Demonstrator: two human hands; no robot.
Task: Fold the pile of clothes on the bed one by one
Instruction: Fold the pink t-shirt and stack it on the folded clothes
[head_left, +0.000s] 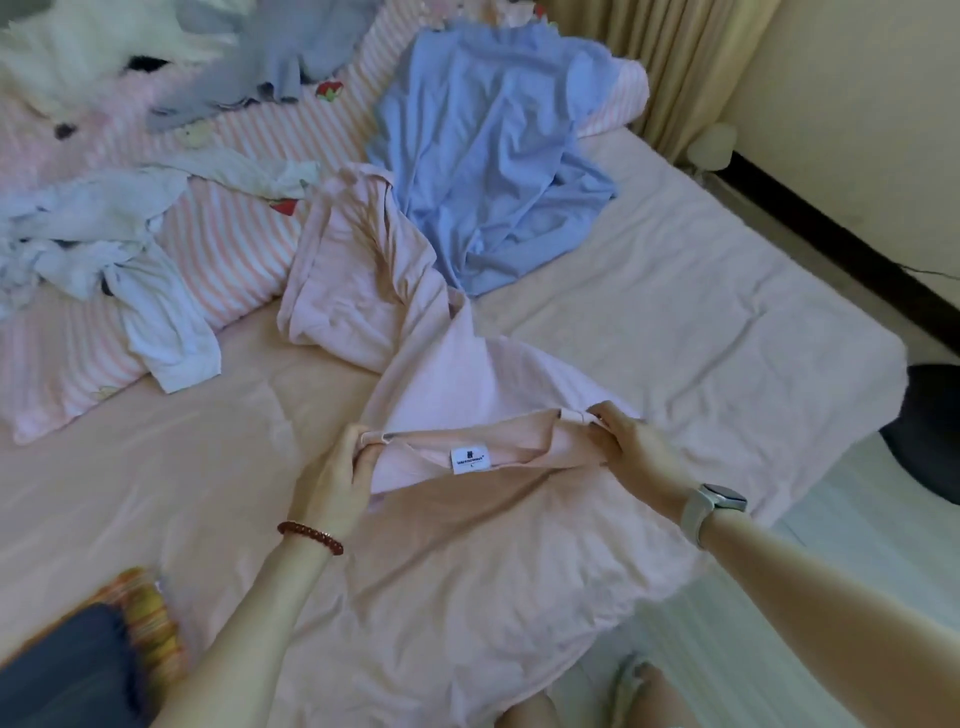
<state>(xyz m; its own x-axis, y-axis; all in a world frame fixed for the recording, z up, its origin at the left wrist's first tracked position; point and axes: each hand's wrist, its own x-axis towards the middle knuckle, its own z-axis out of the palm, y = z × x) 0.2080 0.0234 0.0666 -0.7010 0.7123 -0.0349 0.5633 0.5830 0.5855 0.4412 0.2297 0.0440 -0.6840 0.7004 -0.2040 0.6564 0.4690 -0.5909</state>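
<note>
Clothes (493, 156) lie unfolded beyond the pink shirt (467, 395). Left hand (337, 478) and right hand (631, 447) each pinch its neckline on the bed (701, 291). No folded garment shows; folding appears barely begun.

You have a single view, worn on your head, looking forward and steeply down across the bed (675, 291) from its near edge toward the far corner by the curtain (670, 57). It sits close: your forearms enter from the bottom, and the wide lens bends the bed's edges.
</note>
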